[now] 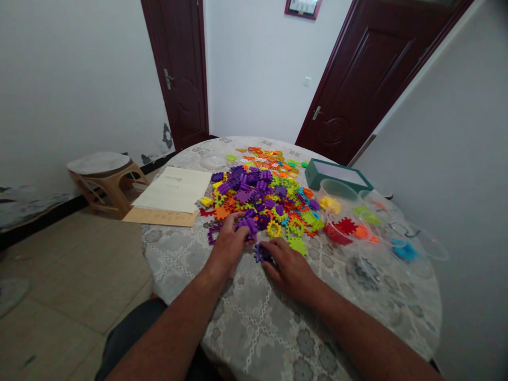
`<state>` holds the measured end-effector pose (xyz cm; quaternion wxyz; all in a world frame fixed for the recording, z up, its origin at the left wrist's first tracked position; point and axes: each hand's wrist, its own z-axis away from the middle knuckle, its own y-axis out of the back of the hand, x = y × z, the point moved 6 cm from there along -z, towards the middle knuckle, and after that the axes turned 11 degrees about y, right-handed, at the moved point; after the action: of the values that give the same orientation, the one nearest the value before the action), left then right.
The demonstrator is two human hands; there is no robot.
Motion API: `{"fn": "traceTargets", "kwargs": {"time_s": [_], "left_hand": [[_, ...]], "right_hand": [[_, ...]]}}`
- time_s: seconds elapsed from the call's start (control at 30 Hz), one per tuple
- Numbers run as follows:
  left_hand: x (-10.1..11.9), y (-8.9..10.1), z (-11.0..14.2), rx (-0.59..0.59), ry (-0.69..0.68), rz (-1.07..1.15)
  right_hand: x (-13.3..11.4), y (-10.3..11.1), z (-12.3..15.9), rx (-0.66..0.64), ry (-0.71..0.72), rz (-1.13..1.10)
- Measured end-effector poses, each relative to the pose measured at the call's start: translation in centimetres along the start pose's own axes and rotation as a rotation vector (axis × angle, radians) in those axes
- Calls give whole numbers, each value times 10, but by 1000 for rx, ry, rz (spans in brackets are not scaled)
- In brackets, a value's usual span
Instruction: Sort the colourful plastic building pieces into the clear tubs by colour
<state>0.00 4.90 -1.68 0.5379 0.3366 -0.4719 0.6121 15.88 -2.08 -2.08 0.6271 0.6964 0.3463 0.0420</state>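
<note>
Head camera view: the left hand (232, 235) grasps purple blocks (248, 226) at the near edge of a heap of toy pieces (243, 196), while the right hand (291, 264) grips a dark purple piece (262, 254) with thumb and fingers — whether it touches the tablecloth (246, 317), I cannot tell. Clear tubs (344, 191) stand right of the heap near a green box (316, 181); pale paper (174, 190) lies left.

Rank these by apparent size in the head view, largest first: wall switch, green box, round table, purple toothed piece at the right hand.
1. Round table
2. Green box
3. Purple toothed piece at the right hand
4. Wall switch, though it is farthest from the camera
</note>
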Motion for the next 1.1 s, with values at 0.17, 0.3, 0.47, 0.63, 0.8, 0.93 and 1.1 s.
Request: {"fn": "traceTargets", "kwargs": {"time_s": [0.17,0.3,0.47,0.63,0.8,0.93,1.1], "left_hand": [[-4,-4,2,-25,44,36],[-6,-6,2,-56,50,80],[-10,-7,-1,-73,74,146],[-13,-8,-1,-98,105,166],[-17,-14,4,-166,150,132],[-20,-19,10,-260,133,-19],[-19,-22,16,-295,-1,-346]], "right_hand": [[-2,6,0,-8,-77,15],[-6,8,-3,-42,-53,7],[1,9,-2,31,15,-74],[7,21,4,265,62,-163],[7,33,10,464,123,-176],[9,29,9,483,146,-150],[6,22,6,413,212,-141]]}}
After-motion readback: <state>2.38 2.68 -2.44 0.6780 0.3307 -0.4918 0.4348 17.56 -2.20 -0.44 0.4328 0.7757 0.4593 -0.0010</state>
